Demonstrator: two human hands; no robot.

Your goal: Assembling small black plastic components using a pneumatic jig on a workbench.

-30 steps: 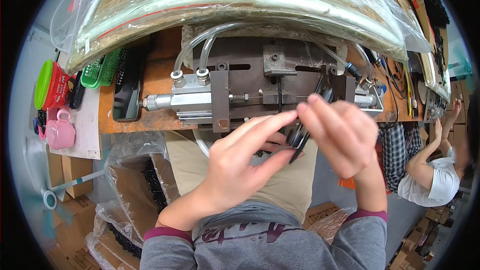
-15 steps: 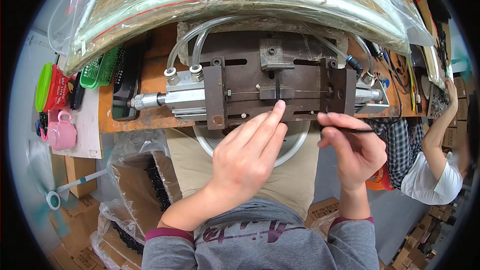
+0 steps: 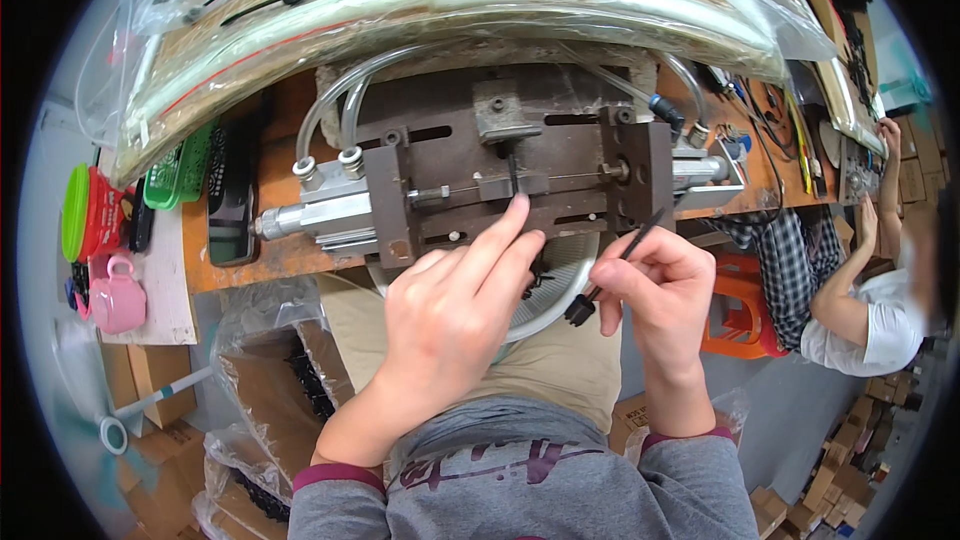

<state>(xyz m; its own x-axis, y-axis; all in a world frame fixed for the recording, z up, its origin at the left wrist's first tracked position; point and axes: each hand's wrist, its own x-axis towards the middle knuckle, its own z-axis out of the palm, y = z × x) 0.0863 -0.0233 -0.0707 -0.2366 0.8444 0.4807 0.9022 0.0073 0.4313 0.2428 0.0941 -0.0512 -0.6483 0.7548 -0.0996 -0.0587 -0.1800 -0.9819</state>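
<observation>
My left hand (image 3: 450, 305) is stretched out, its index fingertip at the near end of a thin black strip (image 3: 514, 172). That strip lies across a small metal block (image 3: 490, 187) in the middle of the dark metal fixture (image 3: 560, 155). Nothing shows gripped in the left fingers. My right hand (image 3: 662, 290) is closed in a pinch on a black cable tie (image 3: 641, 236), tilted, with its blocky head (image 3: 580, 310) hanging below the fingers. Silver pneumatic cylinders (image 3: 345, 210) flank the fixture, with rods pointing inward on both sides.
A plastic-covered board (image 3: 450, 0) with similar black parts lies behind the fixture. Left are a green basket (image 3: 175, 170), a black tray (image 3: 232, 230) and a pink cup (image 3: 118, 300). A white-rimmed basin (image 3: 550, 310) sits below my hands. Another person (image 3: 865, 325) works at right.
My right hand has turned the cable tie, so its head now shows below the fingers. At the fixture, the rods have drawn back from the middle block. The view has shifted.
</observation>
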